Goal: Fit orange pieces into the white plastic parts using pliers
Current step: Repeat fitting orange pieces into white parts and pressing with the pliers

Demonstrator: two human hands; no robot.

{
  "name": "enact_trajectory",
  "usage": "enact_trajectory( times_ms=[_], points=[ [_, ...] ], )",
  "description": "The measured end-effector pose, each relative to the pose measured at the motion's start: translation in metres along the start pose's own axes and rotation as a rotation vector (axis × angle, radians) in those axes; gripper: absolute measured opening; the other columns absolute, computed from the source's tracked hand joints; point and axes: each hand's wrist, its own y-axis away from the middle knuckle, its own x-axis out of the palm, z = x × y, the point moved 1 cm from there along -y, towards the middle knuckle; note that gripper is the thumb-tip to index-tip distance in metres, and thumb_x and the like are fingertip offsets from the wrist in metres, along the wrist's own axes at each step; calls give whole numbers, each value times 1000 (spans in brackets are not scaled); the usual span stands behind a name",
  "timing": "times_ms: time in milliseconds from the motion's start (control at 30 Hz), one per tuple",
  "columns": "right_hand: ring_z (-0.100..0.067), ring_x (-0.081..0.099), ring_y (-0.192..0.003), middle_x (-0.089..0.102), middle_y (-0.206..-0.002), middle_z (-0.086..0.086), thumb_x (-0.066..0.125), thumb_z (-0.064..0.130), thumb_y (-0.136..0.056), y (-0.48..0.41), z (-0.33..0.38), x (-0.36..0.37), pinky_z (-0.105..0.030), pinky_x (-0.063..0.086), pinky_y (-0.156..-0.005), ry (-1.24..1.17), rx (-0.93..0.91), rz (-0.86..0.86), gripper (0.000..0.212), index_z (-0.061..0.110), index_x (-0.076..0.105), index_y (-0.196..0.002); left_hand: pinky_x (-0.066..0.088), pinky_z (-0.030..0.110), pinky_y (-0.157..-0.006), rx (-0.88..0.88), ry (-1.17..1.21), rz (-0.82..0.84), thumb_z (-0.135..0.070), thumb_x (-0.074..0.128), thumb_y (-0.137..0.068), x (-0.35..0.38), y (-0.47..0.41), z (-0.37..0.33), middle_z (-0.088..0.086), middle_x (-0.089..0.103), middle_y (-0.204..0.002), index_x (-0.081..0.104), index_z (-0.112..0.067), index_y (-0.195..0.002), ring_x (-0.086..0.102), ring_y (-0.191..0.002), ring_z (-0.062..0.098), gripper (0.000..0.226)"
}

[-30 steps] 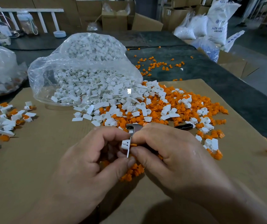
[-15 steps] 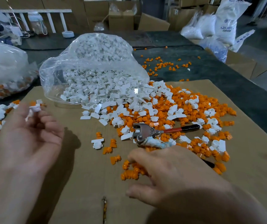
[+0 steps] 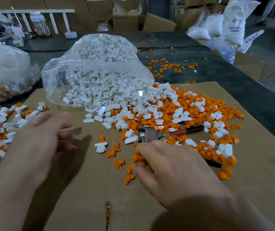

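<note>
Orange pieces [image 3: 118, 164] lie loose on the cardboard [image 3: 83, 189] just near of the pliers [image 3: 150, 135], under the extended, ungrasping fingers of the right hand [image 3: 175, 169]; the blurred left hand [image 3: 38, 144] hovers released, so the step is best done by pinching a single piece, then taking the lone white part [image 3: 101, 146] to its left.

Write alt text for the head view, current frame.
Two bare hands over a cardboard sheet: the right hand touches loose orange pieces beside red-handled pliers lying unheld, the blurred left hand is open and empty. Behind them, white plastic parts spill from a clear bag onto more orange pieces.
</note>
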Motion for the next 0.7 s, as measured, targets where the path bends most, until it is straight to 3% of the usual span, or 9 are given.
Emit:
enact_trajectory(
  times_ms=[33,67,167,233,300,433,567,700],
  points=[
    [-9,48,-82,46,-102,11,36,58,-95,-1,3,0,-30,45,-65,-28,-19,55,31,37,31,-118,46,28,-54,180,-264,165,-67,66,-73,19,4,-24,-13,66,-74,65,-41,-88,61,-59,2,30],
    [-10,46,-86,41,-108,9,39,60,-94,-3,7,3,-31,46,-67,-40,-43,115,38,38,24,-122,45,32,-62,326,-509,128,-79,62,-71,28,4,-25,-17,64,-80,62,-47,-94,62,-73,4,39],
    [-17,46,-95,30,-122,1,47,62,-90,-7,12,10,-34,46,-68,-2,-75,215,62,39,8,-133,49,40,-87,345,-835,275,-91,32,-62,45,13,-25,-13,60,-114,45,-45,-137,57,-110,18,89],
    [-19,46,-98,29,-127,-2,47,61,-91,-8,14,14,-32,42,-67,29,-71,215,65,38,6,-136,50,40,-92,398,-983,312,-88,20,-63,50,14,-25,-7,51,-130,38,-45,-141,55,-112,18,91],
    [-18,46,-95,32,-126,-3,45,60,-92,-9,16,17,-31,41,-64,57,-64,186,62,36,11,-137,49,34,-89,491,-991,394,-79,24,-73,59,18,-24,-10,46,-129,42,-44,-135,53,-106,13,73],
    [-18,53,-89,40,-120,-3,43,55,-95,-10,17,21,-33,44,-61,116,-17,62,54,28,21,-137,44,23,-74,573,-882,470,-48,58,-87,63,30,-23,-18,47,-102,58,-44,-120,50,-90,3,33],
    [-17,53,-87,44,-116,-1,42,48,-98,-10,15,20,-32,46,-63,120,18,50,42,24,37,-132,42,20,-69,650,-754,482,-38,70,-86,72,41,-20,-16,49,-95,63,-46,-118,51,-88,2,34],
    [-11,42,-81,43,-108,2,44,37,-100,-9,10,12,-26,36,-64,86,34,75,26,23,47,-122,37,3,-74,719,-637,429,-24,79,-81,82,49,-23,-22,51,-93,72,-31,-108,49,-97,-5,29]
  ],
)
